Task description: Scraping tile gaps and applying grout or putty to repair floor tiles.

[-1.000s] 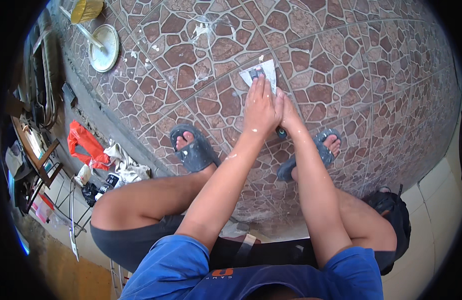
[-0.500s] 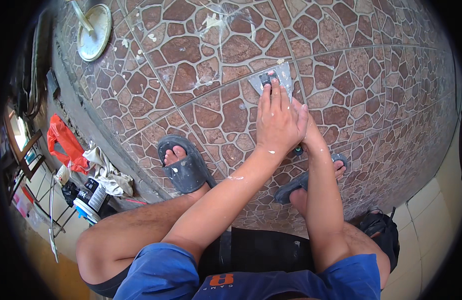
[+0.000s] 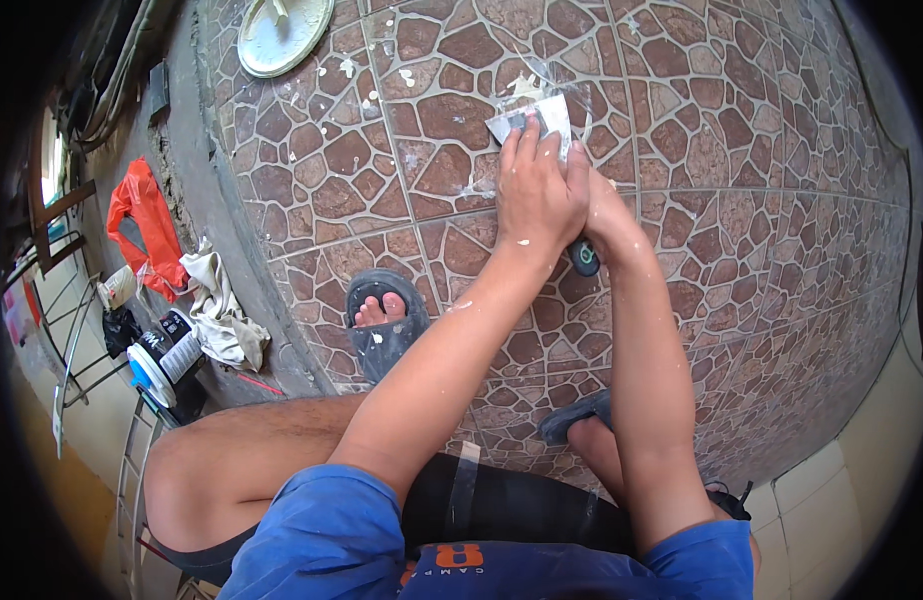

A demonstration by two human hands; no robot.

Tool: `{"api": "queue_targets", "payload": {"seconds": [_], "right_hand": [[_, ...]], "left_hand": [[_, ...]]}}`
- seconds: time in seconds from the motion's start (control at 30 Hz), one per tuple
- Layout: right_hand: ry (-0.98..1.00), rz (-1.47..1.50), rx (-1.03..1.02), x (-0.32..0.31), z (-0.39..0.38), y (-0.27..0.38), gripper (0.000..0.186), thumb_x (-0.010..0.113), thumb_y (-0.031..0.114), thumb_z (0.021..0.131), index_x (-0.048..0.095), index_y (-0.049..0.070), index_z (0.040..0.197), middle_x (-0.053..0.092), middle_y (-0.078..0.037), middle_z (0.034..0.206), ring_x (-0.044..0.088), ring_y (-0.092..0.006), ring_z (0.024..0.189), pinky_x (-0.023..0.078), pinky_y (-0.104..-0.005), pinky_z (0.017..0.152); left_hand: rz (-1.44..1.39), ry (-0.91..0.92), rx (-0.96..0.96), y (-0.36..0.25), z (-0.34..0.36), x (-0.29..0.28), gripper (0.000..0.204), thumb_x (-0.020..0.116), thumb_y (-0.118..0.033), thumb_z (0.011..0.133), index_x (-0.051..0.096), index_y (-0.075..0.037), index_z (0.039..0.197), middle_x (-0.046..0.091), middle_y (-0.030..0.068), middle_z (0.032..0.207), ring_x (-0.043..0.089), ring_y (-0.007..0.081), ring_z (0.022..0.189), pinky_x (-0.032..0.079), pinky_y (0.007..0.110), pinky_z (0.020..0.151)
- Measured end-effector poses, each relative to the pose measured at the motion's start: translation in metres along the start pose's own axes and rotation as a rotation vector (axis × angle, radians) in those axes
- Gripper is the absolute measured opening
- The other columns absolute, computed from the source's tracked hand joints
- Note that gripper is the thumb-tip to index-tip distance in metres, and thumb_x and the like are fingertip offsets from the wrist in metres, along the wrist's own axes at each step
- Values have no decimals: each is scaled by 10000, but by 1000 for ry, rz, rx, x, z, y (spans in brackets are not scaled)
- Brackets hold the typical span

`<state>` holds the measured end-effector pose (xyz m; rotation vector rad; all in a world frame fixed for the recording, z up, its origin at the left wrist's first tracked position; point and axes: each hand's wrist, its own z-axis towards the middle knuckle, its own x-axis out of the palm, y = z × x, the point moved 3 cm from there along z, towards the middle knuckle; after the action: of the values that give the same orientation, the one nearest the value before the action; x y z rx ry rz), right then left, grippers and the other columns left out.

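I squat over a floor of brown stone-pattern tiles [image 3: 742, 180]. A metal scraper [image 3: 534, 118] smeared with white grout lies flat on a tile joint. My right hand [image 3: 610, 215] grips its dark handle, whose end [image 3: 585, 258] sticks out below the hand. My left hand [image 3: 538, 190] presses down on top of the blade, overlapping the right hand. White grout spots both hands and forearms.
A round metal pan [image 3: 282, 30] with white residue sits at the top left. Along the left curb lie an orange cloth [image 3: 142, 230], a pale rag [image 3: 220, 305] and a black-and-white can [image 3: 167, 352]. My sandalled left foot [image 3: 384, 320] rests on the tiles.
Both hands and the scraper have slid farther away from me along the tile joint. The view has shifted, so the pan is now cut off at the top.
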<state>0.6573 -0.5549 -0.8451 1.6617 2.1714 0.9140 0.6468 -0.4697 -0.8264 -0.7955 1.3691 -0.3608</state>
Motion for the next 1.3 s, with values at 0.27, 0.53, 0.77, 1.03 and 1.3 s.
{"api": "queue_targets", "payload": {"seconds": [0.27, 0.53, 0.77, 1.03, 1.3], "right_hand": [[66, -66, -31, 10, 2, 15, 392, 373, 312, 1025, 512, 11, 1234, 607, -82, 1109, 571, -148, 971, 484, -286, 814], [59, -39, 55, 21, 0, 16, 380, 404, 288, 1015, 509, 1, 1241, 605, -97, 1127, 588, -162, 975, 499, -292, 818], [38, -21, 27, 32, 2, 21, 438, 362, 355, 1016, 516, 5, 1229, 608, -107, 1132, 603, -167, 978, 499, -289, 826], [41, 61, 97, 32, 10, 20, 496, 312, 399, 1027, 503, 4, 1260, 606, -111, 1137, 604, -161, 980, 511, -292, 816], [-8, -211, 296, 0, 0, 72, 517, 298, 398, 1030, 524, -11, 1251, 611, -133, 1133, 563, -199, 1052, 453, -336, 912]], "left_hand": [[-33, -27, -68, 4, 3, -3, 429, 425, -253, 927, 631, 109, 1030, 552, 341, 1172, 493, 447, 1162, 312, 459, 1063], [-4, -42, -134, 10, 2, -14, 483, 396, -297, 938, 640, 110, 1033, 554, 342, 1173, 497, 442, 1173, 311, 468, 1062], [-19, 15, -175, 18, 5, -17, 481, 405, -320, 933, 650, 79, 1046, 559, 333, 1176, 455, 481, 1191, 312, 465, 1063], [-35, 17, -192, 18, 19, -23, 495, 422, -336, 929, 650, 97, 998, 573, 328, 1155, 489, 460, 1158, 314, 448, 1061], [-14, 120, -360, -16, 42, -20, 578, 454, -441, 912, 590, 84, 1112, 526, 304, 1228, 492, 442, 1133, 344, 504, 1004]]}}
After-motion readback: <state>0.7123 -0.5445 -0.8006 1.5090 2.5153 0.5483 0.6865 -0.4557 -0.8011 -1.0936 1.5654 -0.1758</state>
